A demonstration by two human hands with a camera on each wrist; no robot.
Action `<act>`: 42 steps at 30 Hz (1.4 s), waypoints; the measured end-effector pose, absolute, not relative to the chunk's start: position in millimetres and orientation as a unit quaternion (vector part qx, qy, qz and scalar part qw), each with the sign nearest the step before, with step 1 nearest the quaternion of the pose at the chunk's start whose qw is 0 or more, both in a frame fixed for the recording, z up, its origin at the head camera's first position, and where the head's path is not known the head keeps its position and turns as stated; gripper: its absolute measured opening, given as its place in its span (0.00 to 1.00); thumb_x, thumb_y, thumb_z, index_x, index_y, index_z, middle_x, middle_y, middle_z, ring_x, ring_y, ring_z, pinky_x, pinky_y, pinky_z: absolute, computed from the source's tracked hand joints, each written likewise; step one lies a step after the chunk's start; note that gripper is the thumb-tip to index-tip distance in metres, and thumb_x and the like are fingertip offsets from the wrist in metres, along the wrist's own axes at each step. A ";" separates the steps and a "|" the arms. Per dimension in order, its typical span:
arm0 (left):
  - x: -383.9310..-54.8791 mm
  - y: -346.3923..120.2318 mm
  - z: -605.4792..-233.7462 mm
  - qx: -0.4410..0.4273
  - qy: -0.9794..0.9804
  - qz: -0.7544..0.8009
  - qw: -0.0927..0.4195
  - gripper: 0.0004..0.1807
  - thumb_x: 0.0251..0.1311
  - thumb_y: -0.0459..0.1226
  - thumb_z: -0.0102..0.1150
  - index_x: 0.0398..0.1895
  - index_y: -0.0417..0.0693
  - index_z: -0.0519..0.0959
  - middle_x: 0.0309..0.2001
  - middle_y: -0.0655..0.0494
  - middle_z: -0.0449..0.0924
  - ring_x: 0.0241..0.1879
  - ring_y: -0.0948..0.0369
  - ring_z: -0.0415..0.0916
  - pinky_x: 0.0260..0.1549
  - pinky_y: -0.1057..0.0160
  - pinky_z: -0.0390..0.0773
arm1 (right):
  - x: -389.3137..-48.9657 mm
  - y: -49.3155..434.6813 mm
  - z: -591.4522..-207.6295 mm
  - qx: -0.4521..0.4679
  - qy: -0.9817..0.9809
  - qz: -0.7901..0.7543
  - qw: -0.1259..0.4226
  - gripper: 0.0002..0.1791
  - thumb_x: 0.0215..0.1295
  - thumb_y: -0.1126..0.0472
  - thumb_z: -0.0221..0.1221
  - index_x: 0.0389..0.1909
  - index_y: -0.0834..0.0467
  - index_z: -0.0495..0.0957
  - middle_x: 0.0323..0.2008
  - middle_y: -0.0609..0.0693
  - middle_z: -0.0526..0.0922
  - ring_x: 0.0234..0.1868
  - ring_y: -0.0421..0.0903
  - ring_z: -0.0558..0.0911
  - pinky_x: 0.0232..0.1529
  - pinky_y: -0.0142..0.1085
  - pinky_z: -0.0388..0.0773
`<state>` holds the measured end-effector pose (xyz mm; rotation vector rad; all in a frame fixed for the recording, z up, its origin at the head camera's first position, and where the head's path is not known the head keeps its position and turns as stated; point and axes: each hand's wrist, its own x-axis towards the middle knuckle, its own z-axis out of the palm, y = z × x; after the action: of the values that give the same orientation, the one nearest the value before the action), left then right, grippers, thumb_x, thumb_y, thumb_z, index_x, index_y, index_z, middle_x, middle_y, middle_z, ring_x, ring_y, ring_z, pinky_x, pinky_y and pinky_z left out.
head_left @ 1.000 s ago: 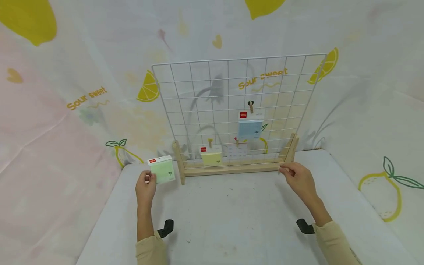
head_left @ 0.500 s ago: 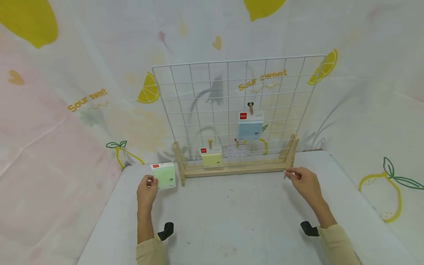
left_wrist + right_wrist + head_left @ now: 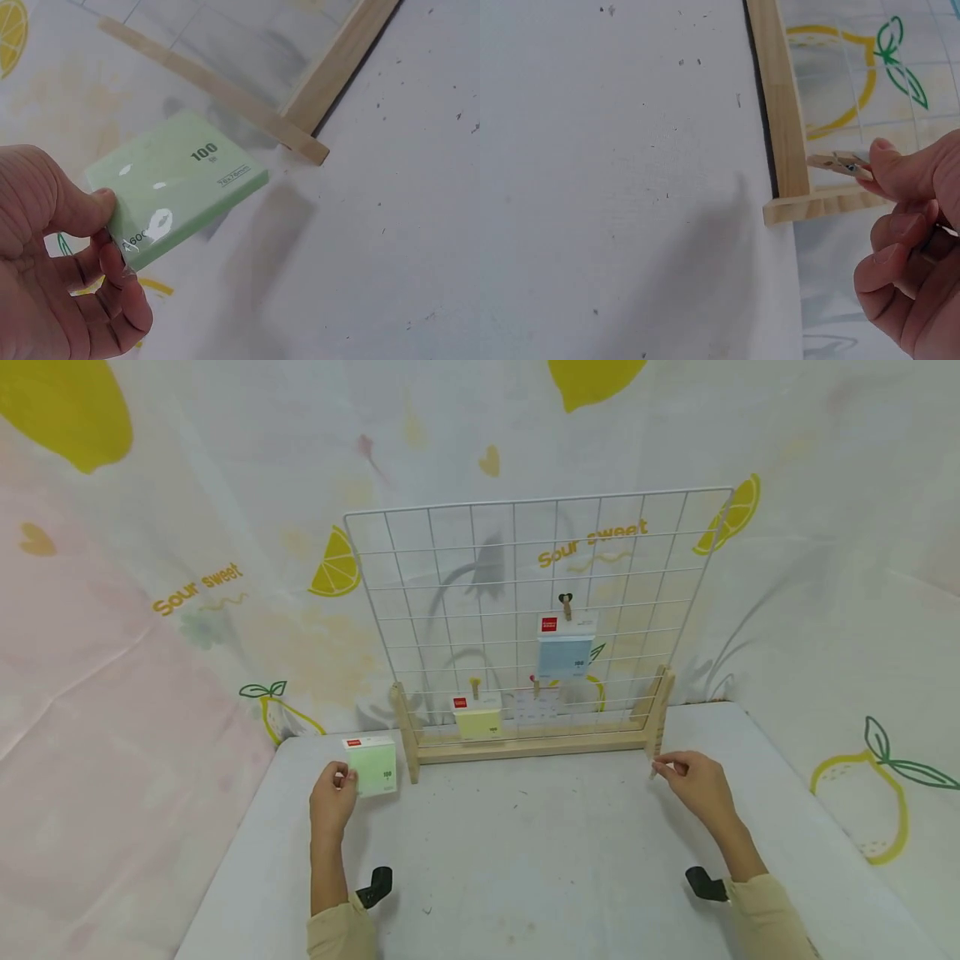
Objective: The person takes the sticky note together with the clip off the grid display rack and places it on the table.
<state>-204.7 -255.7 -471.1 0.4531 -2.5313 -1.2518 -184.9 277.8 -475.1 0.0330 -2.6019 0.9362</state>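
Note:
My left hand (image 3: 332,800) pinches a pad of green sticky notes (image 3: 180,176) in clear wrapping by its left edge, thumb on the front. The pad is held upright, left of the wooden stand (image 3: 525,748). A small wooden clothespin (image 3: 840,163) is pinched between thumb and finger of my right hand (image 3: 699,787), near the stand's right foot. On the white wire grid (image 3: 450,602), a clothespin (image 3: 567,607) holds a blue sticky-note pad (image 3: 566,656). Lower down, another clothespin (image 3: 475,690) holds a yellow pad (image 3: 478,722), beside a pale patterned card (image 3: 536,703) under its own clip.
The grid stands in the wooden base at the back of a white table (image 3: 525,860). Behind it hangs a lemon-print cloth (image 3: 247,510). Small dark specks are scattered over the tabletop. Black wrist mounts (image 3: 377,887) stick out from both sleeves.
My right hand has moved a little right and down with the clothespin. The green pad in my left hand has been lowered slightly and straightened. The items on the grid stay put.

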 end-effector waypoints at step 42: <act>-200.7 -260.8 -475.9 0.167 -0.899 -0.401 0.065 0.09 0.70 0.36 0.48 0.44 0.37 0.71 0.36 0.40 0.73 0.35 0.48 0.70 0.29 0.56 0.67 | -175.1 290.1 -488.1 -0.058 -0.948 0.298 0.091 0.14 0.64 0.60 0.62 0.39 0.69 0.83 0.23 0.50 0.75 0.23 0.46 0.70 0.21 0.38 0.65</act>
<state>-200.7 -260.8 -475.9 0.5028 -2.7116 -1.2086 -175.1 290.1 -488.1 -0.1710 -2.8179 0.8849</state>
